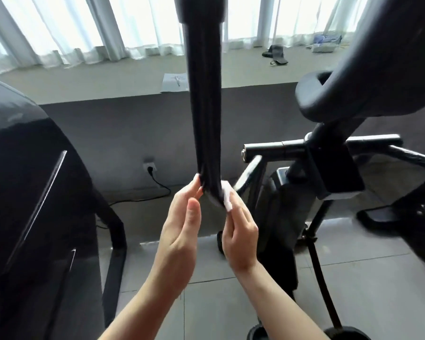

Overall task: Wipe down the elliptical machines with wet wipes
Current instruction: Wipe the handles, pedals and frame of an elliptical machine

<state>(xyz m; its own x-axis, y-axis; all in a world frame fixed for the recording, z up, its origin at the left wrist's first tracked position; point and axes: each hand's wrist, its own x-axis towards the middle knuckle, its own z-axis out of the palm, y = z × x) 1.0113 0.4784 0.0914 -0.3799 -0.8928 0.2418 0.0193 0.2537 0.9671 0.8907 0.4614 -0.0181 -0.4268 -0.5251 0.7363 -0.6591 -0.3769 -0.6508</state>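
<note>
Centre of the frame: black elliptical arm (204, 106) ran from the top edge down to both hands. Right hand (241, 239), fingers curled, pinched a white wet wipe (226, 198) against the bar's lower right side. Left hand (182, 229), fingers straight and loosely parted, fingertips touching the bar's left side, gripped nothing. Upper middle: paper sheet (173, 82) on the window ledge (108, 77). Left: dark machine housing (30, 192).

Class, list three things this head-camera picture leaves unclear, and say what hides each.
1. Wet wipe: mostly hidden behind the black upright bar; its spread is unknown.
2. Left hand fingertips: blocked by the bar.
3. Bar's top: cut off by the upper frame edge.
4. Paper on the sill: print too small to read.
</note>
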